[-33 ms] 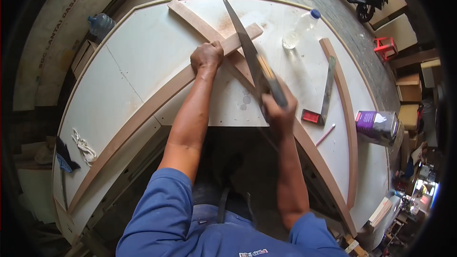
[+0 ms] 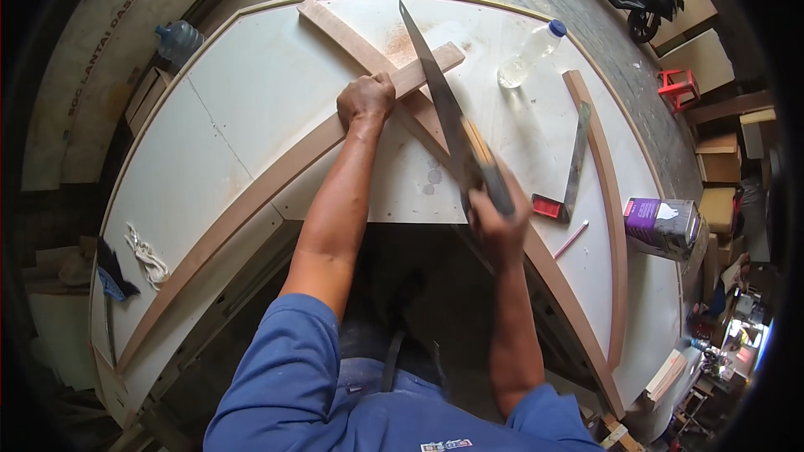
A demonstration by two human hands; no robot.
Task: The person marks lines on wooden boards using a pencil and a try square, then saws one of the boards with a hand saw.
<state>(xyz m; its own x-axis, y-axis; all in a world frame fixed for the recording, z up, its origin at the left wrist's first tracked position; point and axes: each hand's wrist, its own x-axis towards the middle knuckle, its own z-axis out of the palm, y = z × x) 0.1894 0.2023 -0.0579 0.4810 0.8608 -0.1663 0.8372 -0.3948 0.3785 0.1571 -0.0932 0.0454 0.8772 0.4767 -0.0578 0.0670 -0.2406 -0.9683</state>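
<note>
My left hand [image 2: 366,100] is closed around a long wooden strip [image 2: 251,192], near its far end, where it crosses over a second wooden strip [image 2: 347,38]. In my right hand [image 2: 502,222] is the handle of a handsaw [image 2: 441,88], slightly smeared by motion. The saw's blade slants across the upper strip just beyond my left fist, close to the strip's end. Reddish sawdust [image 2: 400,40] lies beside the cut. Both strips rest on a large white tabletop [image 2: 201,176] with a cut-out at my body.
To the right stand a clear bottle with a blue cap [image 2: 523,59] and a purple-and-grey can [image 2: 662,224]. A try square [image 2: 576,163], a pencil [image 2: 572,239] and another curved strip [image 2: 610,201] lie there. At left are white string [image 2: 149,258] and a dark blue cloth [image 2: 115,274].
The saw has slid back toward me along its stroke, with my right hand lower and slightly further right. My left hand keeps its hold on the strip.
</note>
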